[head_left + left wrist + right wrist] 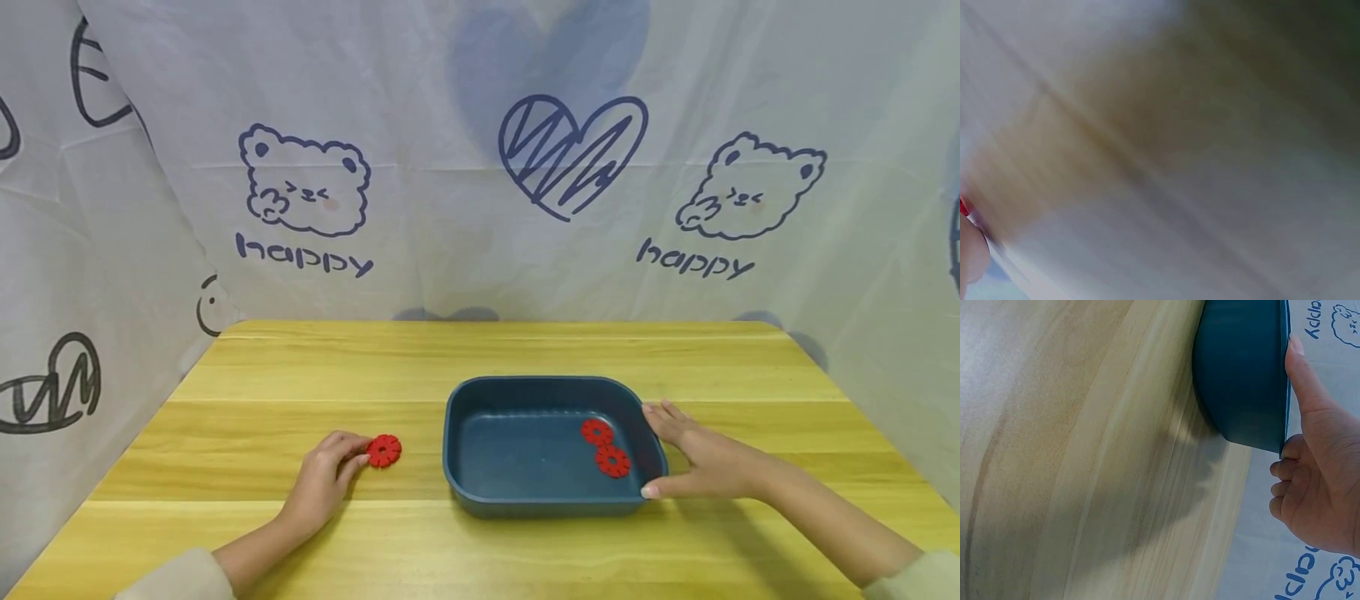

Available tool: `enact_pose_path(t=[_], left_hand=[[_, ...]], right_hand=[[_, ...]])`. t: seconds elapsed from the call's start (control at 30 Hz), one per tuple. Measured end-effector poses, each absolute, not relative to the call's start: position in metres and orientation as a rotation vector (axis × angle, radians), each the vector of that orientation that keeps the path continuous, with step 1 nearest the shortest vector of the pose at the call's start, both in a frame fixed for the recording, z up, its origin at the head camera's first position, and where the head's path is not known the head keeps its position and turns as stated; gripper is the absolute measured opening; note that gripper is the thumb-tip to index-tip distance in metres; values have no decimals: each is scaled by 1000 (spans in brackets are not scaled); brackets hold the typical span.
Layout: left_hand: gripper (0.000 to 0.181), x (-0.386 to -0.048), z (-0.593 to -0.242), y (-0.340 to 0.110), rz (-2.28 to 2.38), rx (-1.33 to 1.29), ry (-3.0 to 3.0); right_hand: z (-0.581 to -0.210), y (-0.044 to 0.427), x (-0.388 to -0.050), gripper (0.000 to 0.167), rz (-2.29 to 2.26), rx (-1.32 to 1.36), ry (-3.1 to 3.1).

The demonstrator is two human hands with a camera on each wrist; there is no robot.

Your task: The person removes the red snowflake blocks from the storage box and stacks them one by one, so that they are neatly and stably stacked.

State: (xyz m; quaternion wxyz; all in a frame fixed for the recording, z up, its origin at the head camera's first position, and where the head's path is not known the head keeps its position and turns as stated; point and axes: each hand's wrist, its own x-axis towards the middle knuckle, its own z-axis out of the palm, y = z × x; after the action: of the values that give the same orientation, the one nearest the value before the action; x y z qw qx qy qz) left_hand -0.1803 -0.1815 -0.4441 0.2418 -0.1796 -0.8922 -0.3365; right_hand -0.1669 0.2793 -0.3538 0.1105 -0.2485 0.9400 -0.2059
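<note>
Right grip (703, 460) touches bin rim (540, 501); held disc (392, 452) apart.

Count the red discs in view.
3: one disc pinched by the left hand; two at the right end of the tub, a farther disc and a nearer disc. The hand could hide another.

Discs (391, 455) are red, bin (543, 507) blue, table (352, 362) wood-grained.

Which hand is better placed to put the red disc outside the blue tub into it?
Probably the left hand: it pinches that red disc left of the blue tub. The right hand touches the tub's opposite end.
</note>
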Motion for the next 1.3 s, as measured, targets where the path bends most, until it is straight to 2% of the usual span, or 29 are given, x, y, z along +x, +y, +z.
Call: enact_pose_path(t=[0.73, 1.3], left_hand=[[15, -182, -438, -180, -921, -433, -2403], [11, -202, -385, -155, -1146, -454, -2252]], right_hand=[[-354, 280, -164, 106, -590, -731, 2779], [-351, 277, -164, 106, -577, -734, 2774]])
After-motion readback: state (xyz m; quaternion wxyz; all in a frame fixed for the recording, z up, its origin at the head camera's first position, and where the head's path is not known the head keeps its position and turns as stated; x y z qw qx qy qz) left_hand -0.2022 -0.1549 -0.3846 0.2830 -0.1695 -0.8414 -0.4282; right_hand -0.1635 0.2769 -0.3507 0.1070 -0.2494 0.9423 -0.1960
